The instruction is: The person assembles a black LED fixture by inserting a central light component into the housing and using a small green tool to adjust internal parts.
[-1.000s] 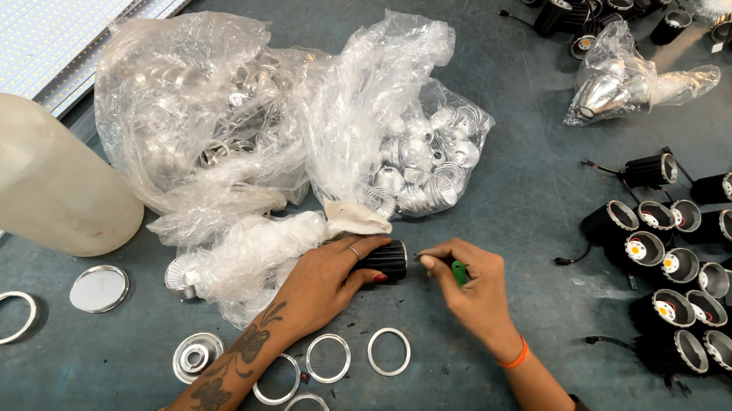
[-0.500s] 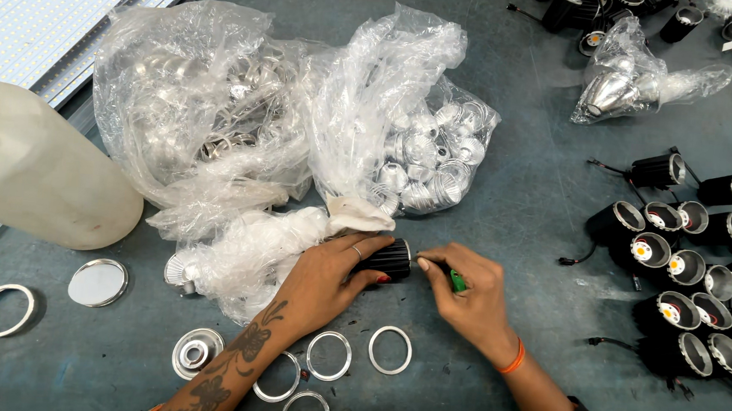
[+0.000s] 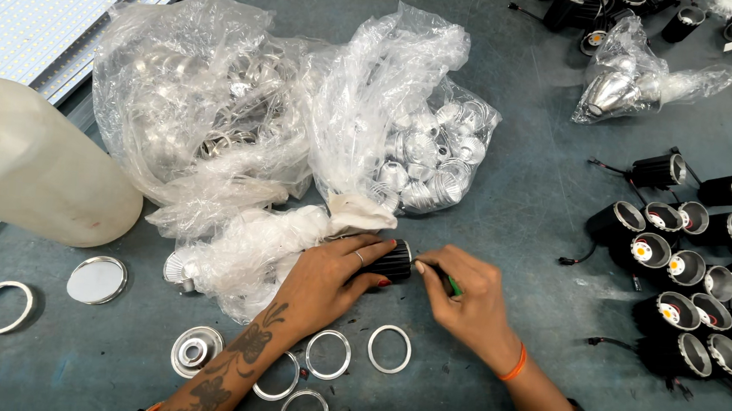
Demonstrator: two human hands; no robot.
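**Two hands worked on a small black lamp housing at the desk**

The left hand (image 3: 327,276) lay palm down on the grey desk (image 3: 512,199), its fingers curled around a ribbed black lamp housing (image 3: 392,261) that lay on its side, just in front of a heap of plastic bags. The right hand (image 3: 467,297) met it from the other side, its thumb and fingers pinched on a thin green-handled tool (image 3: 453,285) whose tip pointed at the open end of the housing. An orange band (image 3: 514,363) circled the right wrist.

Behind the hands, a large crumpled clear bag (image 3: 193,99) held silvery metal parts, and beside it a second clear bag (image 3: 426,150) was packed with small shiny reflector cups. A smaller clear bag (image 3: 641,79) with a few silver pieces sat well apart, near the far right of the desk. A big cream plastic jug (image 3: 38,165) lay at the left edge, next to white strip panels (image 3: 62,4).

Several loose metal rings (image 3: 390,349) lay on the desk close to the left forearm, along with a round silver disc (image 3: 96,279) and one ring (image 3: 1,306) further left. At the right, a cluster of black lamp housings (image 3: 688,262) stood together, some with yellow centres showing.
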